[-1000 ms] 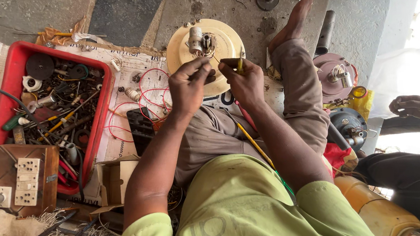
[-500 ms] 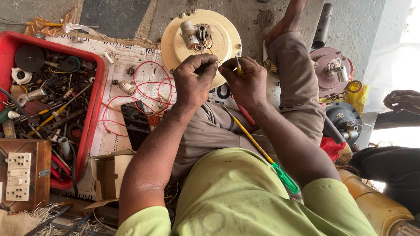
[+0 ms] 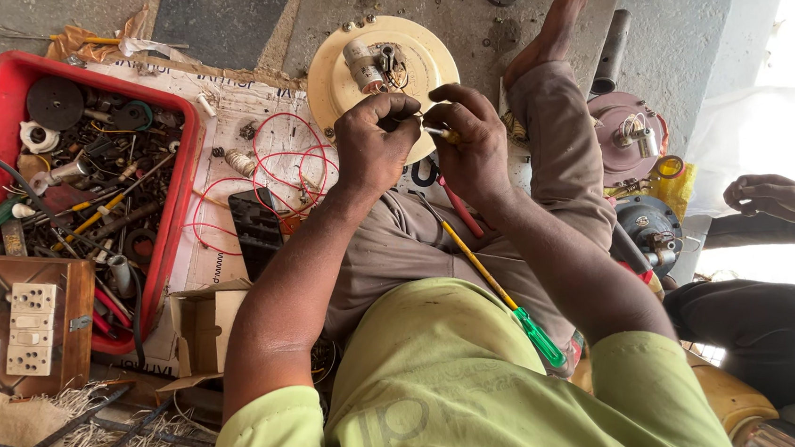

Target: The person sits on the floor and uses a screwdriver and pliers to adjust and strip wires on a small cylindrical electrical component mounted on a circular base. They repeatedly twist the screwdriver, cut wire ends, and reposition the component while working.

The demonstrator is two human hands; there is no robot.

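Over the cream round fan plate [image 3: 339, 86] by my knee, my left hand [image 3: 372, 145] and right hand [image 3: 471, 142] pinch shut on what seems a small wire end [image 3: 433, 131], mid-joining, which next calls for steady twisting.

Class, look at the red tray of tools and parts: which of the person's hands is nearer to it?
The left hand. It is the hand on the red tray's side, with red wire loops between them. The right hand is just beyond it, farther from the tray.
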